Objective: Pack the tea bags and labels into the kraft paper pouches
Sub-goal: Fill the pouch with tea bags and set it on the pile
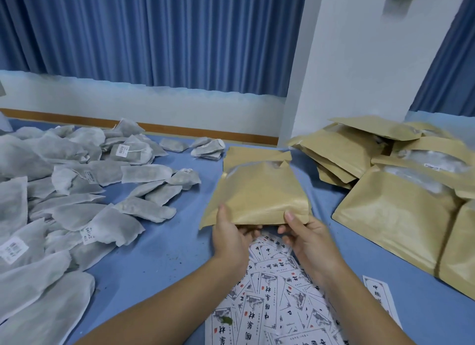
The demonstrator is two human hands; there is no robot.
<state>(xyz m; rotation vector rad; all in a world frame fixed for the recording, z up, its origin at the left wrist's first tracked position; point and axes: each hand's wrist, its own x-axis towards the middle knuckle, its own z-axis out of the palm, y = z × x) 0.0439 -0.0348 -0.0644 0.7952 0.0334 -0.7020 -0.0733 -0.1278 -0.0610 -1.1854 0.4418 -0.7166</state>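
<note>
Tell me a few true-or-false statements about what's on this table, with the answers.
1. The left hand and right hand both grip one kraft pouch. True.
2. The tea bags are heaped on the person's right. False: they lie on the left.
3. Printed labels lie on the table under the forearms. True.
4. The table is red. False: it is blue.

I make it one kraft pouch (257, 190), roughly ten more in the pile of kraft pouches (393, 216), dozens of tea bags (77, 180), and labels (270, 306) beyond counting.
</note>
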